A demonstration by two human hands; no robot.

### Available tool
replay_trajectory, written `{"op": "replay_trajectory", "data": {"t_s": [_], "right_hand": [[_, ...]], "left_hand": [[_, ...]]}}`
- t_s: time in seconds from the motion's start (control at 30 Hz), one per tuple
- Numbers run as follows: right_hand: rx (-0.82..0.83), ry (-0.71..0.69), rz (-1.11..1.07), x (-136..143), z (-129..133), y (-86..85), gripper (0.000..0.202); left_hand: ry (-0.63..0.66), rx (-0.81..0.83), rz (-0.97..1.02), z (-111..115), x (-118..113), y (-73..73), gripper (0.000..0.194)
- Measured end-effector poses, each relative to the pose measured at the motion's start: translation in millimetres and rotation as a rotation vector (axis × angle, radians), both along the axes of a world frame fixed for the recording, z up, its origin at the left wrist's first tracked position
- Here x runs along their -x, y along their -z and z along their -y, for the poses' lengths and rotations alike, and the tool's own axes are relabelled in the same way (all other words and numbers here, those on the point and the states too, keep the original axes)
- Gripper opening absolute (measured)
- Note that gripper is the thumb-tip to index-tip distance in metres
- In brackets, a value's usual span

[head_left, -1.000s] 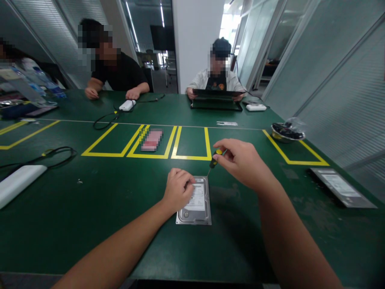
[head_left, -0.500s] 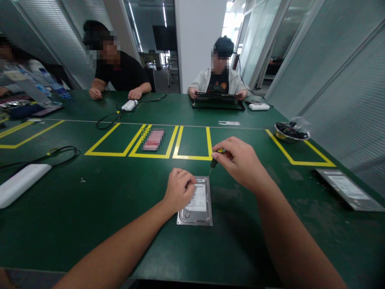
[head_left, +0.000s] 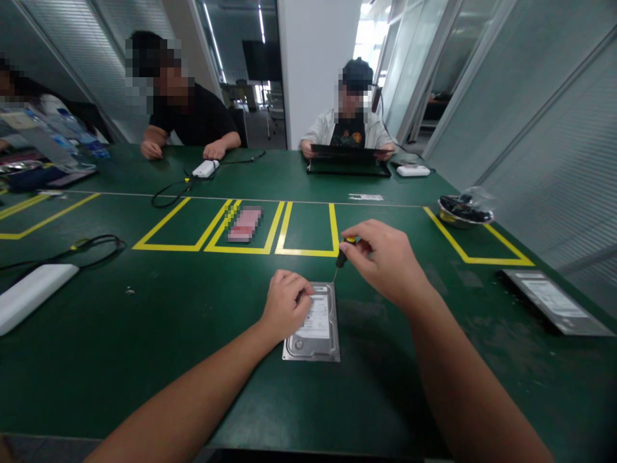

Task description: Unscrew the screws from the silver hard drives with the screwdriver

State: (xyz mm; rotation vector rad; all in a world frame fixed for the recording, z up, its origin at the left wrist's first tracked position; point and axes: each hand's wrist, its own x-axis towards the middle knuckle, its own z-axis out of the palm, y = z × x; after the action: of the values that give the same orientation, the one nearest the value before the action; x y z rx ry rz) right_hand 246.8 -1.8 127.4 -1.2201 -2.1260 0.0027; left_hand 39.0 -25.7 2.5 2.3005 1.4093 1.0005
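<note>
A silver hard drive (head_left: 315,331) lies flat on the green table (head_left: 144,334) in front of me. My left hand (head_left: 285,303) rests on its left part and holds it down. My right hand (head_left: 385,260) pinches a small screwdriver (head_left: 341,257) with a black and yellow handle. The thin shaft points down at the drive's far right corner.
A grey tray (head_left: 554,301) lies at the right. A metal bowl (head_left: 463,212) with dark parts stands at the far right. A white box (head_left: 31,296) with a cable (head_left: 96,247) is at the left. Yellow tape boxes mark the middle. People sit across the table with a tablet (head_left: 347,168).
My fingers have shifted a little on the screwdriver handle. The left hand and the drive stay where they were.
</note>
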Motion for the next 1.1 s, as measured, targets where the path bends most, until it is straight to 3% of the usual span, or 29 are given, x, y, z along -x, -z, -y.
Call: {"op": "replay_trajectory", "data": {"t_s": [0.37,0.5,0.9,1.1], "right_hand": [[-0.009,0.003,0.006,0.5,-0.3,2.4,0.005],[0.009,0.025,-0.015,-1.5,-0.7,3.2,0.013],[0.025,0.010,0.006,0.3,0.6,1.1,0.003],[0.063,-0.012,-0.033,-3.6,0.0,1.2,0.015]], "left_hand": [[-0.002,0.002,0.000,0.2,-0.2,-1.2,0.013],[-0.005,0.003,0.001,0.4,-0.7,-1.4,0.013],[-0.012,0.004,-0.007,0.4,-1.3,-1.2,0.013],[-0.006,0.004,-0.005,0.1,-1.2,-1.4,0.013]]}}
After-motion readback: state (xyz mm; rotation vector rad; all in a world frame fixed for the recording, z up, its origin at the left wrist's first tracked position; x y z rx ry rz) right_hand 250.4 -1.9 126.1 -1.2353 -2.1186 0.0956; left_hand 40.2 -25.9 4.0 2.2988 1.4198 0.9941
